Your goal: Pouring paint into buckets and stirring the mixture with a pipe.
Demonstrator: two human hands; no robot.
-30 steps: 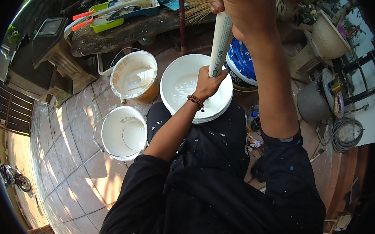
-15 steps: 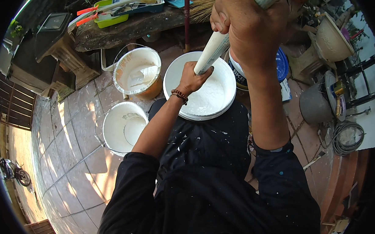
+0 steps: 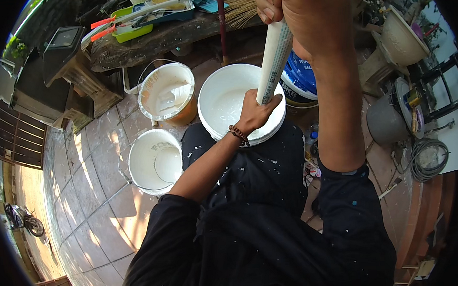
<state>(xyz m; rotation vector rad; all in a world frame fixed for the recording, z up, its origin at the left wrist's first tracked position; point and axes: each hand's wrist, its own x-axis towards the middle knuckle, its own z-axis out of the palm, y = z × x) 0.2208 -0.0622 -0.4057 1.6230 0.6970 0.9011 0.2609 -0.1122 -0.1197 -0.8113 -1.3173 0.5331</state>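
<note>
Where the central bucket [image 3: 213, 89] holds white liquid [image 3: 231, 109], the left hand [image 3: 255, 110] and right hand [image 3: 310, 17] both grasp a white pole [image 3: 275, 60], the work seemingly mid-way.

At left, a white pail [image 3: 139, 158] stands on the tiles, just beside an orange-stained bucket [image 3: 187, 112] with pale residue. The central bucket stands just beyond the knees, its liquid already inside, so the filling looks done. The left fingers wrap the tilted pole low down, over the bucket's right half; the pole's lower end is hidden. The right fingers clasp it higher, partly cut off by the top edge. Rightward, a blue-topped tub [image 3: 298, 69] stands near. With the pole not yet set down, some handling presumably remains; how much, I cannot tell.
</note>
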